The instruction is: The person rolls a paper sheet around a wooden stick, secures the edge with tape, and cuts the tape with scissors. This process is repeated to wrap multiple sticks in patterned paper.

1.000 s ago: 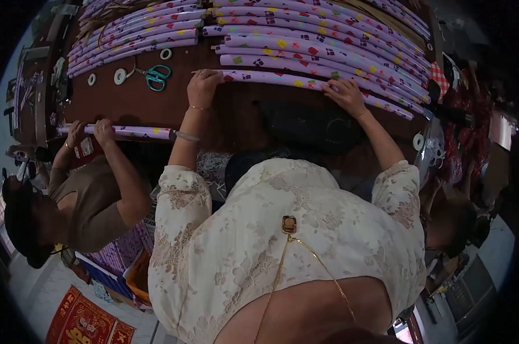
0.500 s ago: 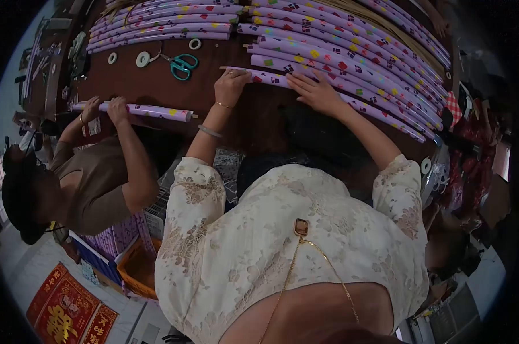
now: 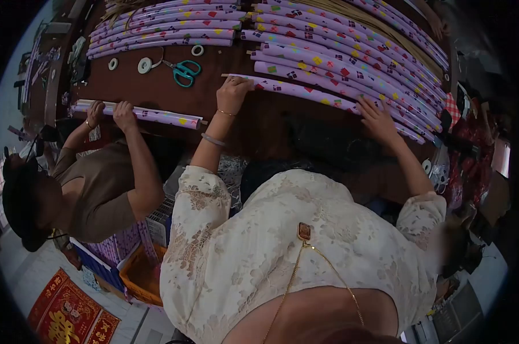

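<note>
A long roll of purple patterned paper (image 3: 305, 92) lies slanted across the brown table in front of me. At its left end, my left hand (image 3: 234, 95) has its fingers closed round the roll. My right hand (image 3: 377, 119) rests farther right along the same roll, its fingers spread flat on top. Beyond the roll, several similar purple rolls (image 3: 334, 57) lie side by side. Teal-handled scissors (image 3: 185, 73) and a roll of tape (image 3: 145, 65) lie on the table up and left of my left hand.
At the left, a co-worker (image 3: 99, 189) holds another purple roll (image 3: 162, 116) with both hands. More rolls (image 3: 168, 34) lie at the back left. An orange crate (image 3: 142, 278) stands below, on the left. Another person's hand (image 3: 439, 27) shows at the back right.
My right hand has slid right along the roll, away from my left hand. My left hand stays at the left end. The co-worker's roll has shifted slightly right.
</note>
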Demonstrator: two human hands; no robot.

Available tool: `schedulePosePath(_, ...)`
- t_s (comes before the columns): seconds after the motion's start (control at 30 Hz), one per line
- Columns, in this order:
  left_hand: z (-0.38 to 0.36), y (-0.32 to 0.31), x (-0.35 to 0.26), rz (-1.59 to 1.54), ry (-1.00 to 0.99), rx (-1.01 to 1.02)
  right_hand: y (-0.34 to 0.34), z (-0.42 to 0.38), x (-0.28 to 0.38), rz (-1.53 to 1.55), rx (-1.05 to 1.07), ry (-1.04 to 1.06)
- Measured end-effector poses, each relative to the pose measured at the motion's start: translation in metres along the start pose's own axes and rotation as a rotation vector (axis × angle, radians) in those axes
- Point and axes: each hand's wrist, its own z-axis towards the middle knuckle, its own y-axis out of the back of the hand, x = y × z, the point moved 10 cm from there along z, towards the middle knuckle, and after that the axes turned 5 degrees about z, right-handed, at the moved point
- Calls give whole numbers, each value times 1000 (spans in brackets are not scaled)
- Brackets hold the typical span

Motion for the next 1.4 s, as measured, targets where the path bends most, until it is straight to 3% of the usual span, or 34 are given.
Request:
schedulePosePath(0.1, 2, 1, 1, -70, 45, 32, -9, -68, -39, -30, -61, -127)
schedulePosePath(0.2, -8, 18, 5, -29, 111, -89, -9, -87, -53, 134, -117, -267)
schedulePosePath(0.27, -45, 20, 63, -25, 806, -60, -5, -86, -54, 188, -193, -364)
schedulePosePath(0.3, -57, 20, 73, -170, 892, -189, -10, -84, -53, 196, -197, -362)
schedulePosePath(0.33, -55, 17, 79, -162, 889, -187, -13, -84, -55, 230, -251, -386)
schedulePosePath(0.4, -77, -39, 91, -887, 1262, 23, -12, -83, -55, 271, -304, -412)
schedulePosePath(0.53, -75, -40, 95, -806, 1321, 14, -7, -84, -54, 292, -368, -441)
schedulePosePath(0.6, -80, -40, 101, -1000, 1383, -141, -1, -86, -52, 315, -391, -449)
schedulePosePath(0.63, -79, -43, 99, -1228, 1372, -214, 11, -90, -47, 279, -451, -422)
schedulePosePath(0.73, -37, 2, 76, -1167, 1276, -182, 47, -106, -41, 188, -502, -415)
schedulePosePath(0.8, -31, -4, 79, -1331, 1310, -196, 67, -114, -48, 63, -548, -450)
schedulePosePath(0.87, 3, -2, 71, -1246, 1074, -105, 80, -120, -68, 27, -581, -472)
schedulePosePath(0.9, 7, -17, 70, -1435, 1236, -97, 89, -122, -78, -40, -612, -520)
schedulePosePath(0.93, 16, -28, 69, -1443, 1232, -82, 94, -122, -90, -51, -626, -528)
schedulePosePath(1.0, 57, -25, 63, -1143, 915, 15, 89, -122, -121, -61, -582, -568)
schedulePosePath(1.03, 81, -13, 49, -727, 662, 119, 89, -121, -134, -67, -587, -571)
schedulePosePath(1.07, 91, -15, 45, -729, 655, 115, 91, -118, -145, -67, -591, -569)
schedulePosePath(1.13, 99, -45, 40, -1201, 890, 166, 90, -116, -160, -86, -551, -624)
schedulePosePath(1.17, 108, -48, 37, -1082, 875, 218, 90, -116, -165, -91, -559, -628)
schedulePosePath(1.27, 128, -64, 36, -1075, 860, 189, 82, -114, -186, -104, -512, -668)
schedulePosePath(1.33, 127, -77, 38, -1146, 867, 235, 69, -108, -195, 42, -465, -709)
schedulePosePath(1.4, 134, -65, 38, -782, 644, 261, 62, -105, -192, 79, -479, -695)
